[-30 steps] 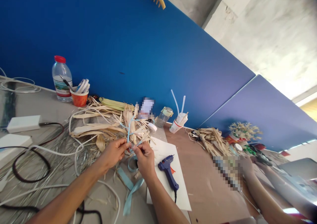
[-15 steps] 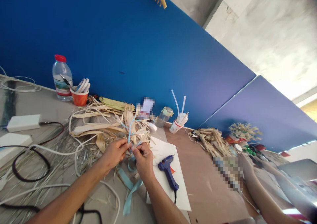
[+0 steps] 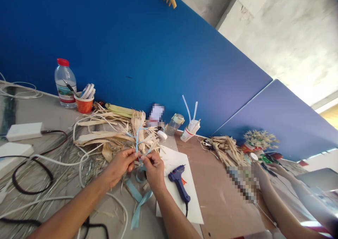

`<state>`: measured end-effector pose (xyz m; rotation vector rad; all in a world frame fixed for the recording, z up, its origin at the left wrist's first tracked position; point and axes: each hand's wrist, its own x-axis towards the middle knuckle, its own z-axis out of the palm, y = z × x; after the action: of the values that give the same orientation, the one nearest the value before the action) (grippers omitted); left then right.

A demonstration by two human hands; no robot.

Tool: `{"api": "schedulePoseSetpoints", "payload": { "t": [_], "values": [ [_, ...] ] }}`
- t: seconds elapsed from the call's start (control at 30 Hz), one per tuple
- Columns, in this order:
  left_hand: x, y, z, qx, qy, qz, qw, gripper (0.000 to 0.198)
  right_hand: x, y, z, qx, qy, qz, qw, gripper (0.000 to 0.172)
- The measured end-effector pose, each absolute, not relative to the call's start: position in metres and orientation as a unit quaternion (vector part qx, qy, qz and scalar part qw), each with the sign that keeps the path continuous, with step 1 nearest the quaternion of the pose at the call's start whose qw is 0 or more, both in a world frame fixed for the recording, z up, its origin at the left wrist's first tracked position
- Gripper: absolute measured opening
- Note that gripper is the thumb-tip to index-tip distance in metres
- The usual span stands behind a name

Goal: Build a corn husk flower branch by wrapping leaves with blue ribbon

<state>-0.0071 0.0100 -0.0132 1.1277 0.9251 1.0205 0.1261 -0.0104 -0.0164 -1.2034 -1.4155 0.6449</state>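
A bundle of dried corn husks [image 3: 139,126] stands on the table, with a light blue ribbon [image 3: 137,140] wound around it. At the bundle's near side, my left hand [image 3: 121,165] pinches the ribbon between thumb and fingertips. Close beside it, my right hand [image 3: 154,168] is closed on another part of the same ribbon; the fingertips of both hands almost touch. A wider length of blue ribbon [image 3: 138,209] hangs down below them. Loose husks [image 3: 105,137] lie to the left of the bundle.
A blue glue gun [image 3: 179,184] rests on white paper [image 3: 194,203] at right. Cables [image 3: 66,163] and thin stalks cover the left side. Along the blue partition [image 3: 126,38] stand a bottle [image 3: 65,85], an orange cup [image 3: 85,105], a jar [image 3: 174,125] and a straw cup [image 3: 188,133]. A co-worker's arms [image 3: 277,203] are far right.
Both hands hold the ribbon in nearly the same place, with only slight finger movement. The view has shifted a little. The co-worker's farther hand has moved slightly.
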Motion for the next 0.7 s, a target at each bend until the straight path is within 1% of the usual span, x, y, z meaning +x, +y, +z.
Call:
{"api": "schedulePoseSetpoints", "payload": {
  "t": [0.13,0.3,0.5,0.7],
  "values": [
    [-0.0075,0.0098,-0.0120,0.482,0.393,0.443,0.646,0.035,0.1276,-0.0102,-0.0150,-0.504,-0.593,0.266,0.569,0.020],
    [-0.0074,0.0111,-0.0131,0.482,0.390,0.437,0.652,0.027,0.1283,-0.0101,-0.0166,-0.503,-0.602,0.246,0.569,0.019],
    [-0.0068,0.0084,-0.0077,0.490,0.409,0.440,0.632,0.026,0.1269,-0.0115,-0.0186,-0.504,-0.609,0.233,0.566,0.018],
    [-0.0053,0.0101,-0.0105,0.501,0.424,0.455,0.602,0.027,0.1250,-0.0108,-0.0161,-0.514,-0.601,0.247,0.560,0.020]
  ]
}}
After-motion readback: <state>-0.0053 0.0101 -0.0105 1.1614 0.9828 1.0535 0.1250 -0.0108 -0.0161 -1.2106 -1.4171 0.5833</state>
